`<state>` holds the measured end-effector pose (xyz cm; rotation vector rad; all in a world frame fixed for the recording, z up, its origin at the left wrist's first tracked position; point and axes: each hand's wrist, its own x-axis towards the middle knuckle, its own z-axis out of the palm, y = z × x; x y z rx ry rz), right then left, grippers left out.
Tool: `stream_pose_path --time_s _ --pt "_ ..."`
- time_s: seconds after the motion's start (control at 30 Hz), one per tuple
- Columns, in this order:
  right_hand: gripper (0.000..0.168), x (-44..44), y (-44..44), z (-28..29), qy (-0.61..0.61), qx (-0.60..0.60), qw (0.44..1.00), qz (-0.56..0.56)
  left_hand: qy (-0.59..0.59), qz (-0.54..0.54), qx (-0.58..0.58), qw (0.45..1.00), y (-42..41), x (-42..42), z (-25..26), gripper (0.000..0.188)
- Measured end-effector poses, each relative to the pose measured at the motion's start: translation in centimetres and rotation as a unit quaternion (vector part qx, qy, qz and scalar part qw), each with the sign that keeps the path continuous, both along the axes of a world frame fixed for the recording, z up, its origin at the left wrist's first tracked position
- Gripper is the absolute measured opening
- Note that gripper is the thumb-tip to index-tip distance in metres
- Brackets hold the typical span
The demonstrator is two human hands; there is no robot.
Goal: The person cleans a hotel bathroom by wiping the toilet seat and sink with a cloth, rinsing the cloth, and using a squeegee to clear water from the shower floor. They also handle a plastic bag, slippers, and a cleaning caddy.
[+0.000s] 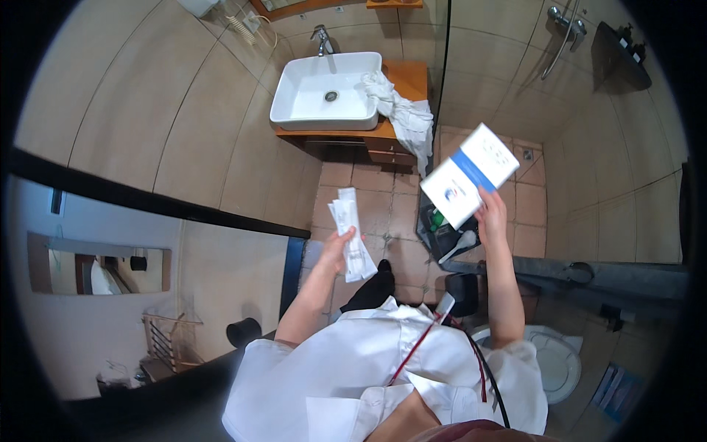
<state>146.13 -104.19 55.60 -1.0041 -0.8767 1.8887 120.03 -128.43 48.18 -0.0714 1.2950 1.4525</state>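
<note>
My left hand [338,248] is closed around several slim white paper packets [353,237], fanned a little, above the tiled floor. In my right hand [490,214] is a flat white box or folder with a blue band [469,175], gripped at its lower right edge; it bears writing. Below it, partly hidden, stands a dark bin or caddy [442,235] with a green item [437,220] and a white brush-like item [459,246] in it. A crumpled white cloth [406,113] hangs over the sink's right rim and the wooden counter.
Ahead is a white rectangular basin [326,122] with a chrome tap [322,41] on a wooden vanity [389,145]. A glass partition edge [442,66] stands right of it. A toilet [558,364] and a black bin [462,293] are at lower right; a dark frame [165,193] crosses the left.
</note>
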Motion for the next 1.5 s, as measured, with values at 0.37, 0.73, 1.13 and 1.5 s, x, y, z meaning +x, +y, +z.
stream_pose_path --time_s 0.37,0.73,1.13,1.5 --pt "0.013 -21.9 12.5 1.6 0.025 0.085 0.995 0.052 0.142 0.035 0.027 0.989 9.5 -16.3 2.2 0.033" --pt "0.020 -43.4 37.1 20.7 0.168 0.290 0.940 -0.056 0.574 0.003 0.167 0.802 32.0 -31.1 23.0 0.023" --pt "0.033 -36.2 33.1 3.8 0.038 0.226 0.973 0.005 0.944 -0.065 0.144 0.290 70.2 -37.0 38.6 0.038" --pt "0.025 -8.4 -10.5 -29.3 -0.376 -0.445 0.750 -0.313 0.721 -0.301 0.494 0.380 55.2 -20.5 15.8 0.024"
